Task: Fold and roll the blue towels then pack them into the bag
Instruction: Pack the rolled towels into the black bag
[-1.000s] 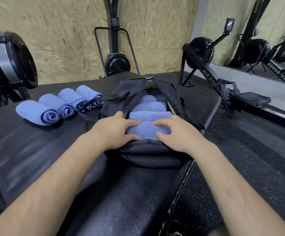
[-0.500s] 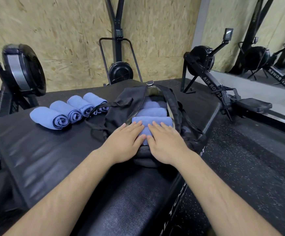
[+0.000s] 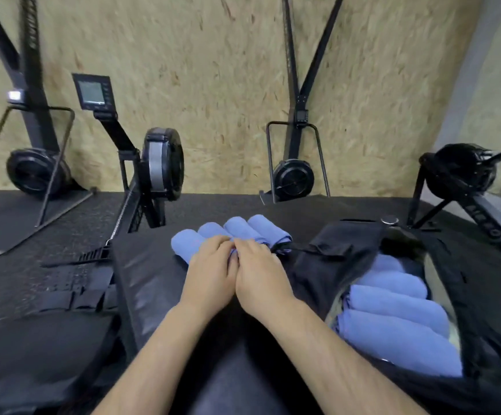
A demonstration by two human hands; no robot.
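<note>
Several rolled blue towels (image 3: 184,244) lie in a row on the black padded table (image 3: 150,283), left of the open black bag (image 3: 330,265). My left hand (image 3: 210,269) and my right hand (image 3: 259,272) sit side by side on the near ends of the middle rolls, with their fingers curled over one roll. That roll is mostly hidden under my hands. Inside the bag, several more rolled blue towels (image 3: 392,313) are packed side by side. A bag strap runs against the rightmost roll on the table.
A rowing machine (image 3: 161,163) stands just beyond the table's far left corner, and another rowing machine (image 3: 458,172) at the far right. Two upright ski machines (image 3: 294,175) lean at the chipboard wall. The table's left edge drops to black floor matting (image 3: 33,280).
Both hands left the towel in the bag and moved left to the row of rolls on the table. The view swung left, so the bag now sits at the right.
</note>
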